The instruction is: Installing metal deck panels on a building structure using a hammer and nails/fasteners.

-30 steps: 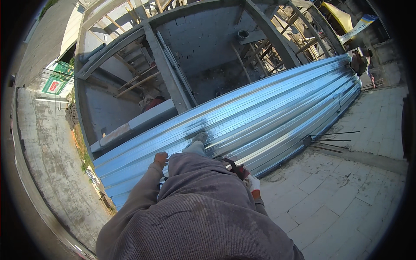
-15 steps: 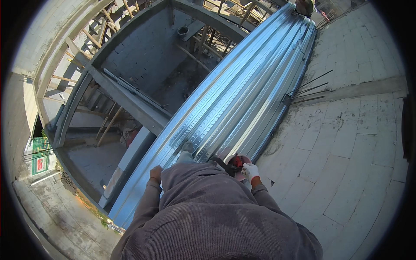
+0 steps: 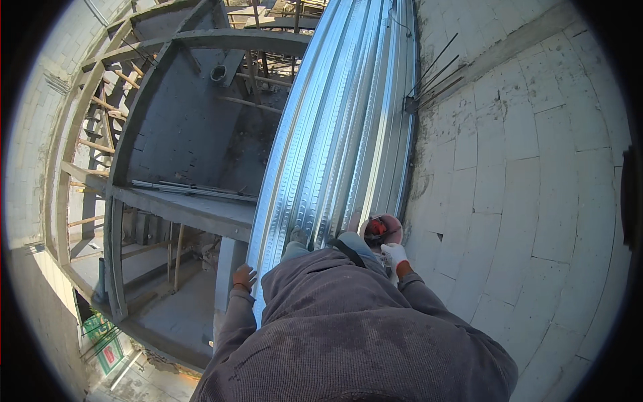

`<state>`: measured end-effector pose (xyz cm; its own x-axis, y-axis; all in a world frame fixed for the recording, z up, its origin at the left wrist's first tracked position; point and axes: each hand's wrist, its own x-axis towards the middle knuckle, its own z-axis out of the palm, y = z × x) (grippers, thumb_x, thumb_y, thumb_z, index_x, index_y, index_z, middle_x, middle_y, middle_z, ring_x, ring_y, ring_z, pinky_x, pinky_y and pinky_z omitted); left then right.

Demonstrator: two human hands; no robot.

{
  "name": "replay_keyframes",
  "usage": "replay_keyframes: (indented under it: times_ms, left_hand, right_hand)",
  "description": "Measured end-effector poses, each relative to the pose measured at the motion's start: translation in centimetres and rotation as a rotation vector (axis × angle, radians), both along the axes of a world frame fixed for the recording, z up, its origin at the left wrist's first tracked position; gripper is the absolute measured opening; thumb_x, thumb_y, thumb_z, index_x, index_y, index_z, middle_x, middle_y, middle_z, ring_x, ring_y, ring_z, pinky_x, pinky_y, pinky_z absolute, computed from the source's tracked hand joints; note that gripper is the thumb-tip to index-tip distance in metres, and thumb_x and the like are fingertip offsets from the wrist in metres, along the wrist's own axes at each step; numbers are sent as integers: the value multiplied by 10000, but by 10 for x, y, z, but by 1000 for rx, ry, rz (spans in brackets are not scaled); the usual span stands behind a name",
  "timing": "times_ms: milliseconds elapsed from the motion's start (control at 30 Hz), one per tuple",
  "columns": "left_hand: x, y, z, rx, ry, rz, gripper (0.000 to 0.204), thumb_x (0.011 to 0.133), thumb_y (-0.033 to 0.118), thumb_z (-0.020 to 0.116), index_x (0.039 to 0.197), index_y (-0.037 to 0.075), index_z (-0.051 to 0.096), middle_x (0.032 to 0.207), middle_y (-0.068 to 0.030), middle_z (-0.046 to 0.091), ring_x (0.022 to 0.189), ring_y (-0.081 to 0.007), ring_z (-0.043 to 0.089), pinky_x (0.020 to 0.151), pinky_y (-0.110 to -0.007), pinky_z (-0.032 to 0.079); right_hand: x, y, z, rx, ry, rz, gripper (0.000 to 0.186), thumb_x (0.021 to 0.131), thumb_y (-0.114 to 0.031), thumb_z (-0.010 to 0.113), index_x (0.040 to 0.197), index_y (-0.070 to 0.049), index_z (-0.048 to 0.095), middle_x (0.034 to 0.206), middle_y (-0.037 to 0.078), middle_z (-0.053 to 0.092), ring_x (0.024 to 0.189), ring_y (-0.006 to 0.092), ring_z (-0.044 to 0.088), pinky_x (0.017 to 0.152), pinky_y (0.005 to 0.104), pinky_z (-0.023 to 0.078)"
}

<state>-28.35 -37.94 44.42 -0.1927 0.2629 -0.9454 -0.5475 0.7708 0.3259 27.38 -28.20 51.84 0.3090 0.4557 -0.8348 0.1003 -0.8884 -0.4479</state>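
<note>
On top of long, silvery, ridged metal sheets (image 3: 335, 127), I look straight down past my dark sweater (image 3: 355, 328), with one shoe (image 3: 297, 236) showing on the ridges. The sheets run away from me, out of the top of the view. My bare left hand (image 3: 244, 277) hangs just beside their left edge, its fingers loosely spread and grasping nothing. My right hand (image 3: 394, 254), in a white glove, is at the near edge of what looks like a pink bucket (image 3: 395, 231), over the right side of the sheets; its fingers are bent and seem to grasp that edge. Something red and dark sits inside, too small to name.

To my left, open rooms gape below, split by a concrete beam (image 3: 181, 208) with thin strips (image 3: 194, 190) lying along it. A pale block (image 3: 228, 264) stands near my left hand. Farther left are wooden poles (image 3: 104, 137), and low down a green sign (image 3: 104, 343). To my right spreads a pale floor of blocks (image 3: 509, 201); ahead, dark steel rods (image 3: 435, 74) jut across it from the sheets' right edge.
</note>
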Motion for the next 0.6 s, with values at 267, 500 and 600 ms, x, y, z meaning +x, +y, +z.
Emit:
replay_keyframes:
  times_ms: [267,500,600]
  left_hand:
    - [-53,40,-73,432,824,-2127,188,864,284,558,921,128,645,1027,-72,628,1048,-270,601,781,-418,510]
    - [-79,92,-135,579,339,-1167,285,966,227,353,1180,109,500,1174,-86,573,1086,-243,580,837,-424,493]
    - [-71,141,-125,874,393,-1036,292,970,242,365,1206,115,482,1191,-86,561,1090,-248,580,840,-436,490]
  right_hand:
    - [-13,-25,-3,98,-69,-16,287,854,-211,664,1023,21,654,839,71,650,647,152,587,575,298,457]
    - [13,-62,-65,295,25,33,298,889,-245,610,1039,5,674,968,118,701,859,232,651,730,335,486]
    - [44,-76,-116,69,-330,354,357,907,-337,532,1041,-43,683,1018,170,686,949,319,648,780,377,489]
